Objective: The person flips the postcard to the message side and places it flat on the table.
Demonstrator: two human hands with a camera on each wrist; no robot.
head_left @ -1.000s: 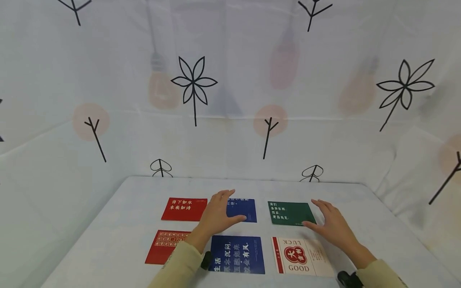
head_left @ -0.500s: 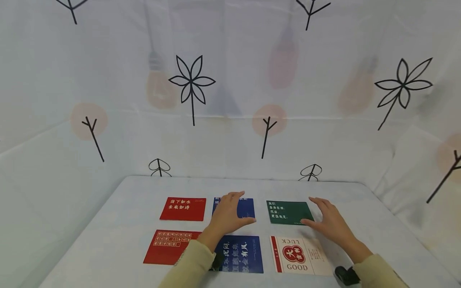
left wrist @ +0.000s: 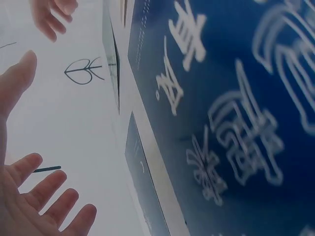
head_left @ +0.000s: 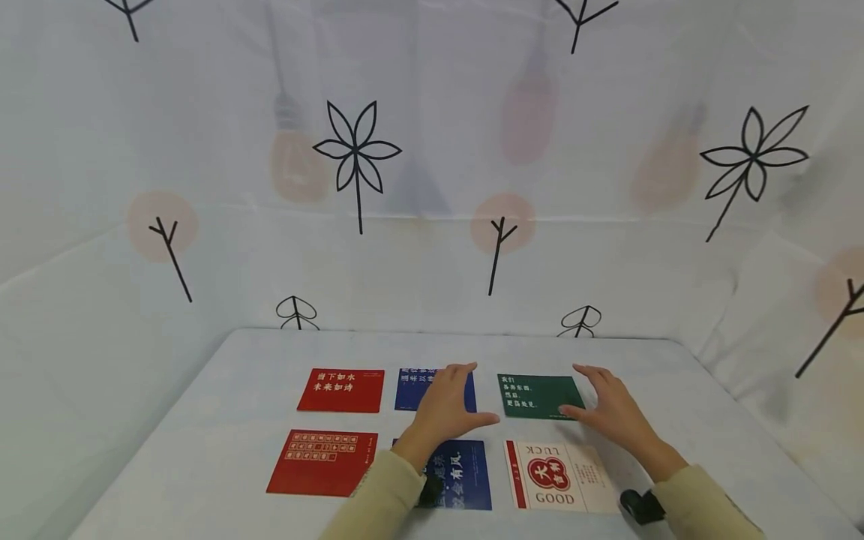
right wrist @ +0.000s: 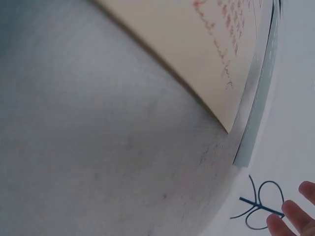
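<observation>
Six cards would exceed naming, so several flat cards lie in two rows. My left hand [head_left: 447, 405], fingers spread, hovers over the far blue card [head_left: 413, 388] and near blue card [head_left: 466, 474], partly hiding both. The near blue card [left wrist: 216, 108] fills much of the left wrist view. My right hand [head_left: 619, 412] hangs beside the right edge of the green card [head_left: 536, 396], thumb overlapping its corner. Below it lies the cream card [head_left: 587, 480] with a red emblem, also large in the right wrist view. Neither hand holds anything.
Two red cards, a far one [head_left: 340, 390] and a near one [head_left: 320, 461], lie at the left of the white table [head_left: 202, 420]. A white patterned cloth [head_left: 418, 285] rises behind the table. Dark wrist devices sit under both sleeves.
My left hand has moved right, from beside the far red card across the far blue card toward the green one. My right hand has stayed nearly in place.
</observation>
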